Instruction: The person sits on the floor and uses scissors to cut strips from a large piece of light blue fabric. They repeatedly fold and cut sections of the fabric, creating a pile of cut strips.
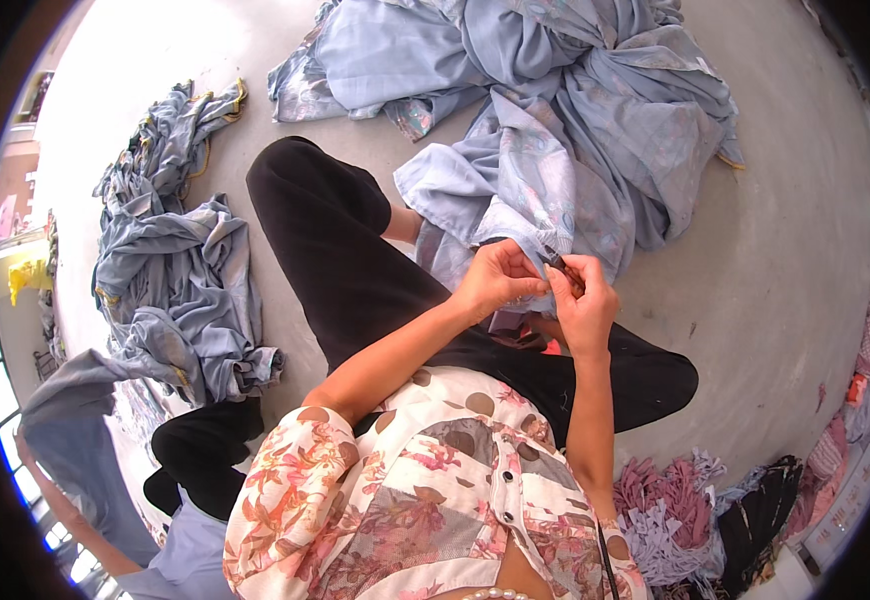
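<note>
I sit on a grey floor with legs in black trousers (335, 250) stretched out. A large pile of pale blue patterned fabric (555, 120) lies in front of me and drapes over my lap. My left hand (495, 280) pinches an edge of this fabric. My right hand (583, 300) meets it and grips a small dark tool, possibly a thread clipper (559, 266), at the same fabric edge. The fingers of both hands are closed and touch each other.
A second heap of blue fabric (170, 280) lies on the floor to my left. Pink, lilac and black fabric scraps (695, 505) lie at my lower right. Another person in blue (85, 470) sits at the lower left. Windows are at the left rim.
</note>
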`<action>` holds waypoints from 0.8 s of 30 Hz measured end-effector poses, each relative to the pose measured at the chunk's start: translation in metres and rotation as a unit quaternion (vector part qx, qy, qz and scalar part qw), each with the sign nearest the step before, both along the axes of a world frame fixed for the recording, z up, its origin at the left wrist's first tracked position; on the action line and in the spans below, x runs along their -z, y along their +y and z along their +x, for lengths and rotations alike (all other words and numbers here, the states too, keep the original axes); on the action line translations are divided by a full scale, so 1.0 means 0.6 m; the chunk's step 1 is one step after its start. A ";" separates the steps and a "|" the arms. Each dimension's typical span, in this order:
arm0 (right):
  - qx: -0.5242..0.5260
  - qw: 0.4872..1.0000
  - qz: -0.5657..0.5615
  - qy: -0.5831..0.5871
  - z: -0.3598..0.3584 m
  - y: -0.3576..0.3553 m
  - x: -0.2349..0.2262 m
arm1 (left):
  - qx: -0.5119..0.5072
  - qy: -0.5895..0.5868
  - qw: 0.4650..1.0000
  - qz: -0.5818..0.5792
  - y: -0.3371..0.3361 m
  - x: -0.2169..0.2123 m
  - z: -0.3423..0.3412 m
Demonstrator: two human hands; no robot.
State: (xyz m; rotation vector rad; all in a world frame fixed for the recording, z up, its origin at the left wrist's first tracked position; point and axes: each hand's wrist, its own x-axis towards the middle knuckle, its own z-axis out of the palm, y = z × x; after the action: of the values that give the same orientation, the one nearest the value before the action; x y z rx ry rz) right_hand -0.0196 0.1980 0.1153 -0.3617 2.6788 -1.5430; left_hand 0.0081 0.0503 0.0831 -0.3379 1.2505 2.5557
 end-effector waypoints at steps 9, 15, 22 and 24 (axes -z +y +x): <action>0.131 0.957 -0.236 -0.108 -0.006 0.021 0.014 | 0.047 -0.002 0.999 -0.024 0.000 0.004 0.005; 0.036 0.996 -0.065 -0.054 0.011 0.013 0.009 | 0.046 0.025 0.995 -0.085 0.010 0.005 0.009; -0.003 0.998 0.053 0.041 0.000 -0.001 0.011 | 0.065 0.049 0.978 -0.194 0.017 -0.003 0.013; 0.032 0.999 0.014 0.007 0.000 0.004 0.016 | 0.079 0.055 0.968 -0.232 0.019 0.000 0.015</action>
State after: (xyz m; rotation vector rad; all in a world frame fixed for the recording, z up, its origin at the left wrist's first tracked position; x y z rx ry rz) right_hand -0.0198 0.2001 0.1059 -0.2885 2.7459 -1.5230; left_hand 0.0168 0.0615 0.0832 -0.1794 1.8359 2.1539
